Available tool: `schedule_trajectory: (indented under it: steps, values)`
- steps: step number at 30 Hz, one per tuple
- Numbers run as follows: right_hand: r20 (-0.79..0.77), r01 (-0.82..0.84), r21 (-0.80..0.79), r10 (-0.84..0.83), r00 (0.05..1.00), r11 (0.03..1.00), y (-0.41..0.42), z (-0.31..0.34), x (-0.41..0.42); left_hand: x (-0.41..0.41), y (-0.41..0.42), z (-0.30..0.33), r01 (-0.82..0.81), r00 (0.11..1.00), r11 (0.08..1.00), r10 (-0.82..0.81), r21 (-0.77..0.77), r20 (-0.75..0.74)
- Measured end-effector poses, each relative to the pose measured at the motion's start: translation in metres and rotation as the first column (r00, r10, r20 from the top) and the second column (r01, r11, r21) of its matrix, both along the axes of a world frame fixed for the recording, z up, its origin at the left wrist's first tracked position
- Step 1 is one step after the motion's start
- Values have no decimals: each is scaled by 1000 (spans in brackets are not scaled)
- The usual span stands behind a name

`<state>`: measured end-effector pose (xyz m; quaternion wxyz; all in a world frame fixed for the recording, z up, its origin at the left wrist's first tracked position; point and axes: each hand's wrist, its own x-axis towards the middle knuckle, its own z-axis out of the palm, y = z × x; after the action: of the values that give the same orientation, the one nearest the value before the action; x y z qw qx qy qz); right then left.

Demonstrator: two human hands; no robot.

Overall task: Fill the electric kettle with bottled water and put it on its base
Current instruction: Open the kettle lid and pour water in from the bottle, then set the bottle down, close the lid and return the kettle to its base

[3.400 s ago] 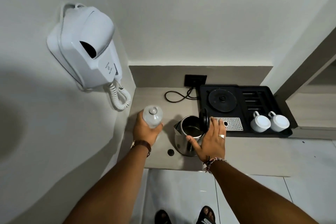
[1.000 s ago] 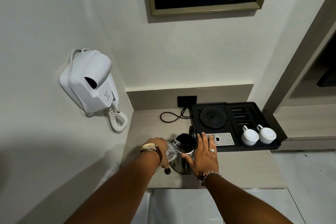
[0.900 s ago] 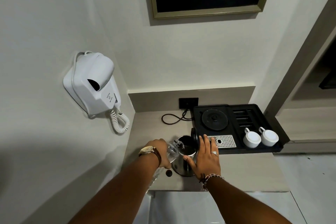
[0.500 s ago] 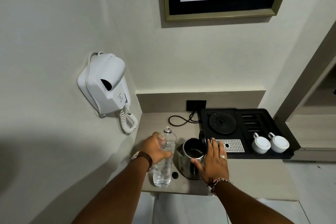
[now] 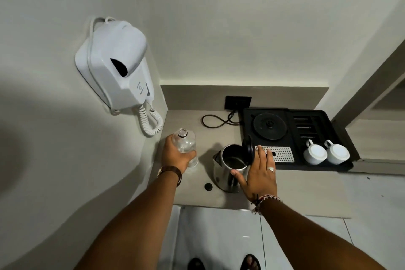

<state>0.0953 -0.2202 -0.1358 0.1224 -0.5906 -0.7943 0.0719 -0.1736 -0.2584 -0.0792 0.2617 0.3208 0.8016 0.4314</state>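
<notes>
Two hands at beige counter, wht wall: L hand grips bottle, R hand flat on kettle.

A watch with a brown leather strap and a gold-toned case is worn at the wrist of the left hand. A plain silver ring is seen on a finger of the right hand, and braided thread bracelets with pale beads are tied round its wrist. On the feet, dark open-toed sandals are worn.

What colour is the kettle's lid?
Black; the lid stands open, clearest in the head view.
</notes>
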Motion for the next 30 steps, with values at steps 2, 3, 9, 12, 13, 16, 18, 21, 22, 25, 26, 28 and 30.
schedule_trajectory:
  steps: [2, 3, 9, 12, 13, 16, 18, 21, 22, 25, 26, 28, 30]
  values:
    - [-4, 0, 2, 0, 1000, 1000, -2, 1, 0, -2, -3, -2, 13, 999, 1000, -14, 13, 37]
    - [-8, 3, 3, -3, 1000, 1000, -2, 2, 0, -4, -3, -2, 28, 998, 999, -29, 15, 57]
    - [-23, 2, -19, -2, 1000, 1000, -5, 8, -1, 9, -22, -19, 67, 995, 931, -87, -360, -40]
    - [-38, 1, -14, -2, 999, 1000, -6, 8, -1, 39, -38, -48, 153, 964, 757, -257, -636, -74]
    - [-31, -2, -11, 2, 1000, 1000, -6, 7, -1, 49, -39, -57, 233, 925, 726, -372, -647, -84]
    - [-13, -6, 3, 6, 1000, 1000, -3, 2, 1, 73, -29, -78, 363, 735, 608, -653, -706, -184]
    - [-1, -5, 13, 5, 1000, 1000, -3, 0, 3, 83, -21, -89, 354, 671, 583, -703, -731, -236]
    - [-25, -6, 38, 7, 1000, 999, -2, -1, -2, 85, -14, -98, 305, 651, 602, -697, -738, -299]
    - [-35, -7, 49, 8, 999, 999, -1, 1, -6, 81, -13, -100, 292, 655, 609, -689, -738, -309]
    - [-57, -29, 41, 31, 998, 999, 0, 4, -6, 77, -21, -88, 256, 654, 622, -675, -740, -341]
    - [-46, -22, 31, 23, 999, 999, -1, 1, -4, 76, -25, -86, 254, 666, 631, -664, -733, -341]
    - [-40, 13, 25, -12, 999, 1000, -4, -5, 1, 74, -38, -80, 271, 669, 608, -676, -746, -308]
    - [-28, 22, -2, -22, 999, 1000, -6, -9, 8, 71, -54, -66, 294, 662, 597, -690, -746, -292]
